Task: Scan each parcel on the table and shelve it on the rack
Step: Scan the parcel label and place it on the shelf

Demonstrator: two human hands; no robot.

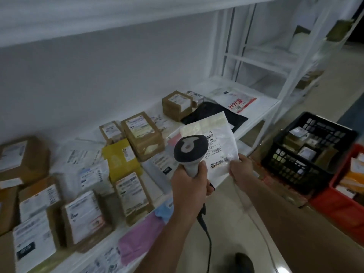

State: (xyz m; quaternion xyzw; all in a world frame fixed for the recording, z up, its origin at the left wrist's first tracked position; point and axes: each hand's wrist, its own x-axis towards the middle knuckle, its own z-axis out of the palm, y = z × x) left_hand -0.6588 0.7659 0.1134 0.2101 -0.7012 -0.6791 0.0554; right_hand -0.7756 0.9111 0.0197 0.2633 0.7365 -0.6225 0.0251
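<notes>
The white parcel (214, 142) is held up above the table (264, 107) edge, label facing the scanner (190, 152), likely so the barcode can be read. The right hand (241, 168) pinches the parcel's lower corner, keeping the label uncovered; the left hand (189, 186) wraps the scanner's handle, head aimed at the label. Left of the parcel, boxes (141, 134) crowd the table. To the parcel's right, a black crate (307, 152) stands on the floor; beyond, the rack (256, 62) has open shelves.
</notes>
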